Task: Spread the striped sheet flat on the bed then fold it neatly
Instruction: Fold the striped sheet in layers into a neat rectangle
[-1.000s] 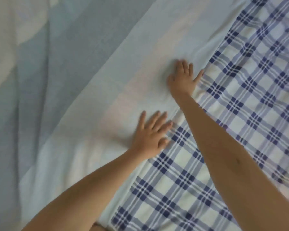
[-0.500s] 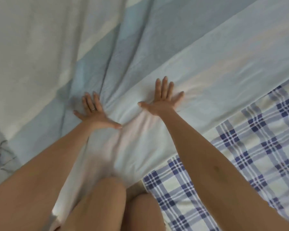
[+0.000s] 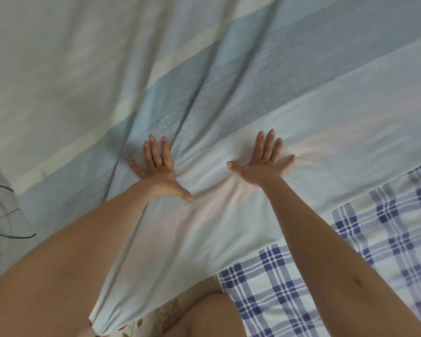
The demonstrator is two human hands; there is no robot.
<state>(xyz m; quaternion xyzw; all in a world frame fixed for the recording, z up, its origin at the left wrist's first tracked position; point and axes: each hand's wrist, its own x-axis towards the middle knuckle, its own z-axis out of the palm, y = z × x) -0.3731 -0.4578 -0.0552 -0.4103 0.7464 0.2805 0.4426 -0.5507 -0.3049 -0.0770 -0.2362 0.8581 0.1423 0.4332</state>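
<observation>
the striped sheet (image 3: 265, 98) lies over the bed and fills most of the view, its wide bands of pale blue, grey-blue and cream running diagonally from lower left to upper right. both hands rest palm down on it, side by side but apart. the left hand (image 3: 159, 170) is flat, with its fingers straight and spread and the thumb stretched toward the other hand; it holds nothing. a thin ring (image 3: 159, 163) shows on one of its fingers. this hand sits where several long creases in the cloth gather and then fan away toward the top of the view. the right hand (image 3: 263, 166) is just as flat and wide, with fingers fanned out and the thumb pointing toward the left hand. it lies on a pale band of the sheet and grips nothing. between the two hands the cloth bunches into small soft folds. the sheet's near edge runs diagonally under the right forearm, and past it, at the lower right, a blue and white plaid cover (image 3: 289, 300) lies bare. at the bottom edge a bare knee (image 3: 212, 317) shows beside a strip of floral fabric (image 3: 167, 314). at the far left, dark cables (image 3: 0, 215) lie on a pale floor.
</observation>
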